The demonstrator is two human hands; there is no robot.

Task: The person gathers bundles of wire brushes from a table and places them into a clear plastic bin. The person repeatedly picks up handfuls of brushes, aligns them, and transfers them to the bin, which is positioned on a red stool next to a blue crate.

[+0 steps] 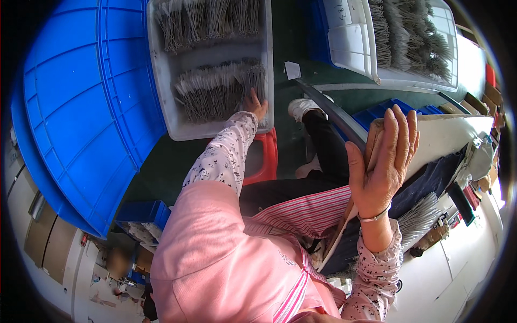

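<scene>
My left hand (257,105) reaches into a pale plastic tray (168,113) and touches the right end of a row of thin wire-stemmed brushes (212,91) with whitish tufts. Its visible fingers are apart; no brush is plainly gripped, and part of the hand hides against the pile. A second row of the same brushes (215,19) lies at the far end of this tray. On the right, my right hand (383,167) rests at the edge of a wooden board (374,141), palm flat and fingers stretched out. It holds nothing.
A large blue crate (81,102) stands on the left. Another white bin (353,46) full of brushes is at the far right. Below the tray is a red stool (264,159). A metal bar (339,116) runs beside my leg. More brushes (420,218) lie right of my forearm.
</scene>
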